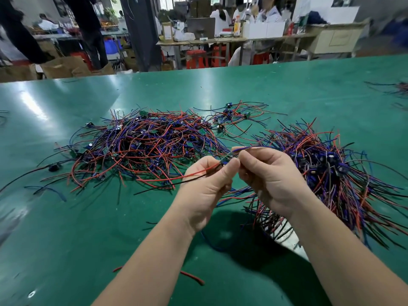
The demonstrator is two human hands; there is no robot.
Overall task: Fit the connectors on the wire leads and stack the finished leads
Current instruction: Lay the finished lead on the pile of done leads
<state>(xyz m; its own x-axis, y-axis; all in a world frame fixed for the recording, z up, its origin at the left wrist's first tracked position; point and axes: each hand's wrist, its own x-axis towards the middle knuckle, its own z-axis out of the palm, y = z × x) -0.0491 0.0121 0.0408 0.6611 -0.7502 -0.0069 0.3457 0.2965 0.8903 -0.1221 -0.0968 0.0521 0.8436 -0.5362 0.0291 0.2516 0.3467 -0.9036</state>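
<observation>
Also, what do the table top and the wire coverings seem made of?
Table top: likely a green rubber or vinyl mat, semi-glossy, judging by soft glare. The wire leads: apparently flexible plastic insulation in red, blue and black; they curve loosely.

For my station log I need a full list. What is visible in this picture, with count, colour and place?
table: one, green, under everything
loose leads: one tangled pile, red, blue, black, centre left
small cluster: few leads, same colours, behind, centre right
stacked leads: one pile, same colours, right
held lead: one, red and black, between both hands
wire scrap: one, red, near bottom
workbenches: several, pale, blurred, beyond the table
left hand: one, pinches the held lead
right hand: one, pinches the held lead
</observation>
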